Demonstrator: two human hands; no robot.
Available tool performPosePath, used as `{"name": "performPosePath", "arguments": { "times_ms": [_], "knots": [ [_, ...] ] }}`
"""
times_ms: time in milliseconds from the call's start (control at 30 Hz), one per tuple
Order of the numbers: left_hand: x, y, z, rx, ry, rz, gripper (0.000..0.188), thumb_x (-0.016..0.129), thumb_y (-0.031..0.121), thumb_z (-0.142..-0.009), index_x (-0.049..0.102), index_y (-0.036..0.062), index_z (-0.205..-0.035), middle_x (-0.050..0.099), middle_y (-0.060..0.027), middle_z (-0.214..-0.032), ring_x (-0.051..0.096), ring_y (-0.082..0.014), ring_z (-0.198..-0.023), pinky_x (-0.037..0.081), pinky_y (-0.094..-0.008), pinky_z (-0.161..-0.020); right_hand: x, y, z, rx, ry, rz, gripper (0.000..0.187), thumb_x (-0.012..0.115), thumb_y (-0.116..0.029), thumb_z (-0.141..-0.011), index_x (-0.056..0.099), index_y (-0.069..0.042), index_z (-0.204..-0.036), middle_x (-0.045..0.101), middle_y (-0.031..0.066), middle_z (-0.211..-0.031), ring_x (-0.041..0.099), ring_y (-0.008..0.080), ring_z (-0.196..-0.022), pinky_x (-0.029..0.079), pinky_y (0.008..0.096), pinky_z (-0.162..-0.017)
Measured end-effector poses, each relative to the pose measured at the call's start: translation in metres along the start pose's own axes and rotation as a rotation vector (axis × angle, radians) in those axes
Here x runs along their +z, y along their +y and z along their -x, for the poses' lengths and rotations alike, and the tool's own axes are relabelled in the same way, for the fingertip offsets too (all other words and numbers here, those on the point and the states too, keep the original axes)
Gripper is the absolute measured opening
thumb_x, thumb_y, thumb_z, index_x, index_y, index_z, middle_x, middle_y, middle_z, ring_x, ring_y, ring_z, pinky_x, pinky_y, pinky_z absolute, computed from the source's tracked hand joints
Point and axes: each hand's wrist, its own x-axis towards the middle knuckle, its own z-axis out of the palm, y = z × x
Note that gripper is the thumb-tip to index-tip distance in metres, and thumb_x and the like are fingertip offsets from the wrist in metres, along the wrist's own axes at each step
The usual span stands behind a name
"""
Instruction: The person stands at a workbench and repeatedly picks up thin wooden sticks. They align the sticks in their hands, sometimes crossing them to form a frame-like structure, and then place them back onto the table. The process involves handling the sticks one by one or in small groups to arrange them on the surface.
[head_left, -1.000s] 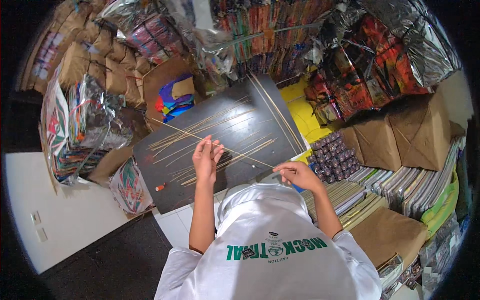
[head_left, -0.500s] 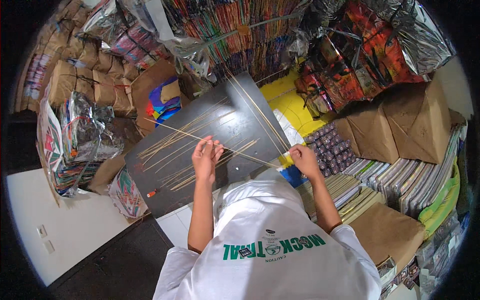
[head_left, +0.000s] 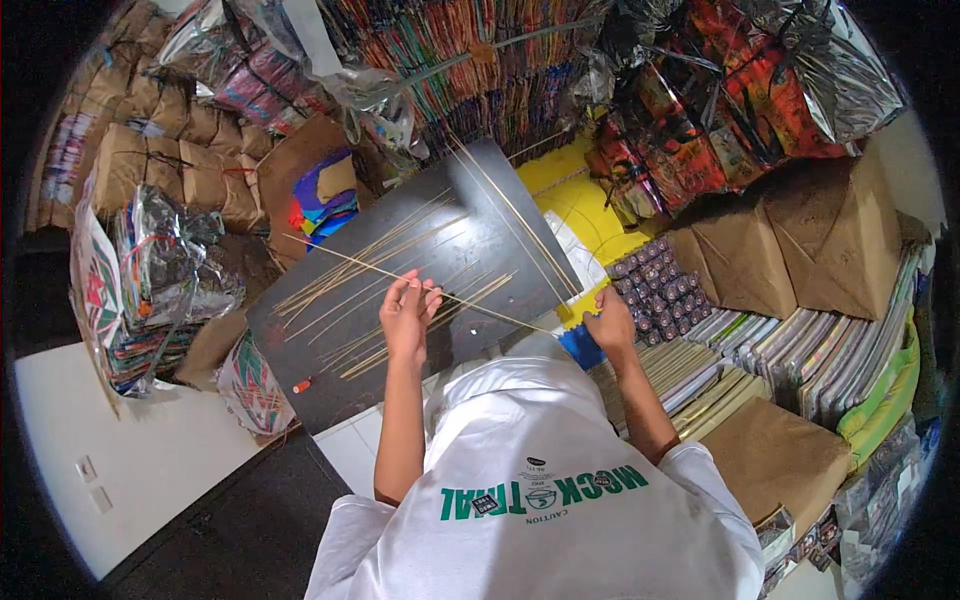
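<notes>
The left hand [head_left: 410,310] pinches a thin pale stick [head_left: 480,307] between thumb and fingertips, near the middle of its length — a hold that probably keeps so slender a piece balanced, with both ends free. From the pinch, one end runs up and leftward past the edge of the dark board [head_left: 330,402]; the other slopes down and rightward, its tip ending just short of the right hand [head_left: 610,325]. That hand's fingers are drawn together by the board's right corner (whether they pinch something fine, I cannot tell).

Beneath the held stick, one group of loose sticks [head_left: 375,361] lies just below and around the pinch, and another batch of sticks [head_left: 325,282] lies up and to its left. Both run roughly one way, likely so that they stay untangled and within easy reach. Farther to the upper right of the grip, a few longer sticks [head_left: 517,219] lie along the board's far edge, perhaps set aside for their length.

Down and left of the pinch, a small orange-red spool [head_left: 302,386] sits near the board's edge — seemingly out of the sticks' way. Beyond the right hand are stacked small dark pieces [head_left: 655,280] and, farther out, brown paper packages [head_left: 830,245].
</notes>
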Motion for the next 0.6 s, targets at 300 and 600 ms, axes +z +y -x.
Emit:
{"name": "performPosePath", "arguments": {
  "times_ms": [300,600],
  "knots": [
    [-0.009,0.005,-0.005,-0.015,-0.036,-0.001,0.031,0.063,0.018,-0.097,0.056,0.0036,-0.125,0.068,-0.0119,-0.103,0.07,-0.0192,-0.087,0.059,-0.0287,-0.074,0.05,0.046,0.003,0.03,-0.039,-0.323,0.028,0.075,-0.011,-0.078,0.059,-0.003,-0.1,0.067,0.0062,-0.077,0.066,0.0144,-0.068,0.054,0.0308,-0.066],
    [-0.018,0.01,-0.005,-0.039,-0.057,-0.019,0.032,0.064,0.017,-0.097,0.057,0.006,-0.125,0.067,-0.0093,-0.103,0.07,-0.0195,-0.089,0.059,-0.0313,-0.078,0.035,0.035,0.019,0.023,-0.054,-0.382,0.018,0.067,-0.011,-0.083,0.069,-0.002,-0.098,0.066,0.0053,-0.069,0.063,0.0116,-0.063,0.052,0.0277,-0.062]
  ]
}}
